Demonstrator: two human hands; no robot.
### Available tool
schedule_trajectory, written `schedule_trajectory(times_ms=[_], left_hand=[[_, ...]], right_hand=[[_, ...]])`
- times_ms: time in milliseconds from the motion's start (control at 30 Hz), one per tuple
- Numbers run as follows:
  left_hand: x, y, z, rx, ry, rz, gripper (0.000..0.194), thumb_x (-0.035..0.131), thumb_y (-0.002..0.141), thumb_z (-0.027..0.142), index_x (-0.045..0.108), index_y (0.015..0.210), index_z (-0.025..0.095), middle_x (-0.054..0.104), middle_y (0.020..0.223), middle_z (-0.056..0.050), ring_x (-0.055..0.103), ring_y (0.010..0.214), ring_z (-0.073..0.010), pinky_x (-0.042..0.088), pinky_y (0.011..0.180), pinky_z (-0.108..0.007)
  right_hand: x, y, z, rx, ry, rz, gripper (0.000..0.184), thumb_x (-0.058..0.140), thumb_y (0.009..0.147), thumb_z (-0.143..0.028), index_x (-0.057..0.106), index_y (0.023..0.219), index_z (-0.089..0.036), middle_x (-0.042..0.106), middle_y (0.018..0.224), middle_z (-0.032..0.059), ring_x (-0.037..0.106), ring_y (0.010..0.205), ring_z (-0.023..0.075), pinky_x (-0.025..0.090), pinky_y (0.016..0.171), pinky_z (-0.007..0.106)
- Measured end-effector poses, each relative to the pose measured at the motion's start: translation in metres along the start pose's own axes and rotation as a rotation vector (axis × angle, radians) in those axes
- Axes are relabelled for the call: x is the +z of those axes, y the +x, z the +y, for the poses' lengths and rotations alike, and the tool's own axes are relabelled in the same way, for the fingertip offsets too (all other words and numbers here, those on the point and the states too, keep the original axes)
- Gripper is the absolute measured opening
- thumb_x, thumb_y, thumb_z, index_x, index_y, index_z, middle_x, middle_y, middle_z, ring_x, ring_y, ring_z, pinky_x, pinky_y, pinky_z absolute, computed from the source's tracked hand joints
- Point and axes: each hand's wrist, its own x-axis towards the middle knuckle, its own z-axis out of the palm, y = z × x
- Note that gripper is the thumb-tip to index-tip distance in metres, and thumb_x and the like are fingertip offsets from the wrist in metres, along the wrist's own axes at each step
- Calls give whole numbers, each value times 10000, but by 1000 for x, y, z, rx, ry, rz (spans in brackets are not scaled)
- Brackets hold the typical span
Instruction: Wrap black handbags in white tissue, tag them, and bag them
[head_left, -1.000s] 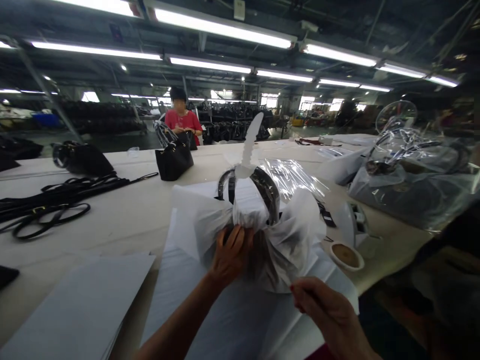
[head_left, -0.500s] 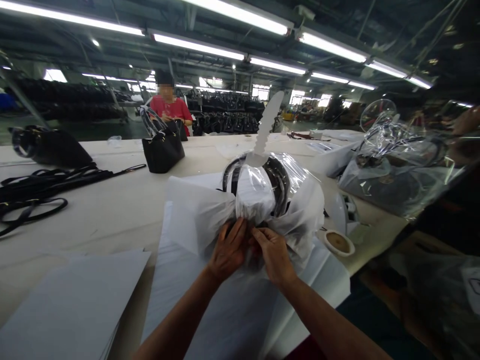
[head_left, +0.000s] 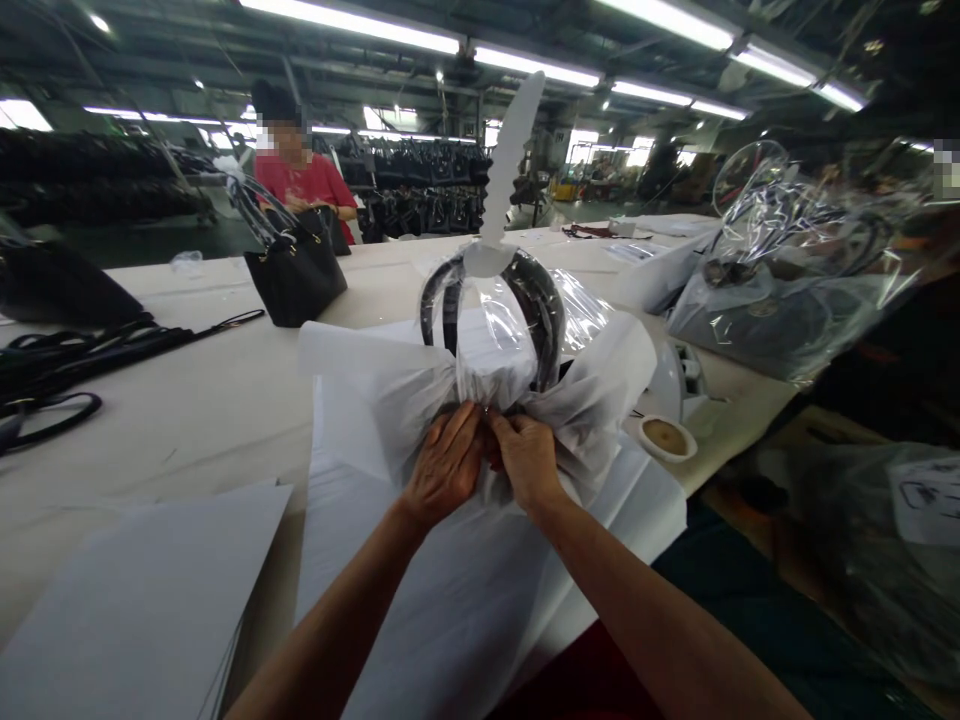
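A handbag stands in front of me with white tissue paper (head_left: 375, 420) flaring out on both sides. Its dark handles (head_left: 541, 320) arch up under clear plastic, and a white wad (head_left: 491, 340) fills the space between them. A pale strip with a notched edge (head_left: 506, 170) sticks up from the handles. My left hand (head_left: 448, 458) is closed, its fingers pressed together on the handbag's near upper edge. Touching it, my right hand (head_left: 527, 458) pinches at the same spot; a tiny bright point shows by the fingertips, but what they grip is hidden.
White sheets (head_left: 150, 590) lie at the left front, with black straps (head_left: 82, 355) behind. A black handbag (head_left: 296, 280) stands near a person in red (head_left: 304, 180). On the right are a tape roll (head_left: 666, 438), a tape dispenser (head_left: 684, 380) and a plastic-covered bag (head_left: 750, 320).
The view has tilted down and shifted slightly, so things sit higher and a little left. Both hands stay at the handbag's upper edge, with the right fingers drawn in closer to the left.
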Motion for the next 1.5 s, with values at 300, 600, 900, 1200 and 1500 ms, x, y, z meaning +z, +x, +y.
schedule_trajectory(times_ms=[300,600,900,1200,1500], left_hand=[[7,12,3,-117,44,-30,486,353,909,121,277,1386,61,594,1052,-159,516,1119,-267,425,926,-369],[5,24,7,-206,76,-189,524,359,866,93,275,1383,93,526,1022,-138,463,1050,-286,448,849,-399],[-9,31,-2,-209,-130,-280,525,346,816,29,360,1339,70,510,1010,-128,420,1004,-262,460,884,-413],[-14,39,-11,-214,-221,-290,374,410,893,159,487,1249,74,552,949,-108,470,955,-229,487,864,-369],[-2,33,-12,-166,-80,-172,342,475,902,222,506,1225,111,557,903,-74,492,927,-221,500,833,-325]], right_hand=[[1,5,6,8,-50,-4,305,522,743,-413,575,566,-170,528,436,-9,488,386,128,393,378,222],[-9,-9,-14,166,115,-136,152,509,704,-168,657,692,-139,543,460,-39,507,414,103,428,404,185],[-10,-13,-26,326,182,-137,122,568,691,-94,593,573,-118,523,429,-35,465,369,70,386,357,154],[-12,-16,-27,294,140,-162,209,613,698,-118,542,502,-129,525,420,-21,471,356,75,401,354,162],[-10,-13,-9,182,-70,-99,204,553,737,-121,543,537,-160,541,444,-10,498,352,108,408,351,199]])
